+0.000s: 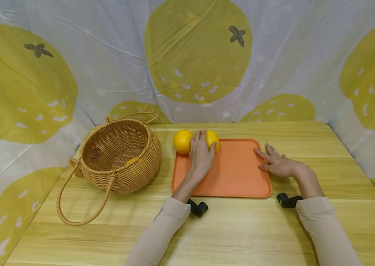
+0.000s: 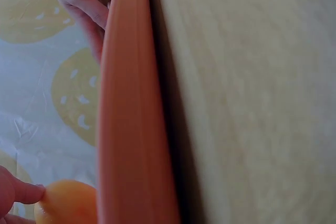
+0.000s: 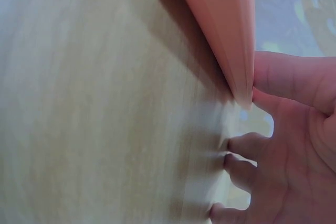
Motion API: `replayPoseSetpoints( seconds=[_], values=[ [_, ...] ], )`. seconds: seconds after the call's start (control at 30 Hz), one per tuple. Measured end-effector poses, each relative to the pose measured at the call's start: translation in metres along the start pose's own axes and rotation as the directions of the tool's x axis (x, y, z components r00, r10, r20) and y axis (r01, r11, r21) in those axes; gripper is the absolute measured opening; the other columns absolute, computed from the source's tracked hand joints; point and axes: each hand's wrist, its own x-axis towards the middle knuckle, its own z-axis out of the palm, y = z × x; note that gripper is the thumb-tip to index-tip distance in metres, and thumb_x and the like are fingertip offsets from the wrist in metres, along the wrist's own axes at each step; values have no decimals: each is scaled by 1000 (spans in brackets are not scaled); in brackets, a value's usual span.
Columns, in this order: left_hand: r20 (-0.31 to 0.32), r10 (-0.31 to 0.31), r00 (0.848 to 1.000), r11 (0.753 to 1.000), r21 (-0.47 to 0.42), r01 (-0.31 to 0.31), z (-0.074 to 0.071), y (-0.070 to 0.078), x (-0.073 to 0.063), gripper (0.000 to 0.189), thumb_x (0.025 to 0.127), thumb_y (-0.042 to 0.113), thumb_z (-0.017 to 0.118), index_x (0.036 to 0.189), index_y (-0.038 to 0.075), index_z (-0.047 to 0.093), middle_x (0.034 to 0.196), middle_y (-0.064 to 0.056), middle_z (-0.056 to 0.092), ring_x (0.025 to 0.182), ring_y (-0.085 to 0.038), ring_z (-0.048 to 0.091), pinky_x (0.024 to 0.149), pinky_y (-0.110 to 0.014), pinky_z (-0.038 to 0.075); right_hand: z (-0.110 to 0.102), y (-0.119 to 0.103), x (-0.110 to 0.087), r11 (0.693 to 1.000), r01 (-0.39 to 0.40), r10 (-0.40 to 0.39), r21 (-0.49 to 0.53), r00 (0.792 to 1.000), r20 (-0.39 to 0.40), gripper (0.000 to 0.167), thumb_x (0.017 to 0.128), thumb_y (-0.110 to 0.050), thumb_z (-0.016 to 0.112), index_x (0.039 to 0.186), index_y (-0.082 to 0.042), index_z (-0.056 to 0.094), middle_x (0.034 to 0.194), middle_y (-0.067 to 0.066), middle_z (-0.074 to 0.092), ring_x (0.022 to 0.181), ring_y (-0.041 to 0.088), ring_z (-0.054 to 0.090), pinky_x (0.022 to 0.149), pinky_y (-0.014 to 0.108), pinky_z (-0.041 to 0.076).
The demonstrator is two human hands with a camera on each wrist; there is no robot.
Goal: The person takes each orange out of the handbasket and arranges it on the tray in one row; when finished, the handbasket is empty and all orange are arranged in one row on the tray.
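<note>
Two oranges sit side by side at the far left corner of an orange-coloured tray (image 1: 237, 170). My left hand (image 1: 200, 157) holds the right-hand orange (image 1: 212, 139), its thumb on the near side and its fingers over the left side. Those fingers also overlap the edge of the left-hand orange (image 1: 182, 142). In the left wrist view, the thumb rests against an orange (image 2: 68, 203). My right hand (image 1: 277, 164) lies spread at the tray's right edge. Thumb and forefinger touch the rim (image 3: 226, 30), while the other fingertips rest on the table.
Left of the tray stands a round wicker basket (image 1: 144, 173) with an orange (image 1: 131, 161) inside. One basket handle hangs toward the near side, the other toward the back. A patterned cloth (image 1: 114, 66) hangs behind the wooden table (image 1: 234, 232).
</note>
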Motion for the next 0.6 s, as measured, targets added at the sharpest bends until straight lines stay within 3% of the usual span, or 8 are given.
replayPoseSetpoints(
  seconds=[0.6],
  values=[
    [6,33,999,999,-21,-33,-2,-5,2,62,97,19,75,151,3,51,155,-14,50,140,-33,50,106,-52,52,0,3,2,1000,6,-6,-6,1000,-3,75,109,-33,51,165,-2,12,164,38,-19,152,58,-18,113,80,-11]
  ],
)
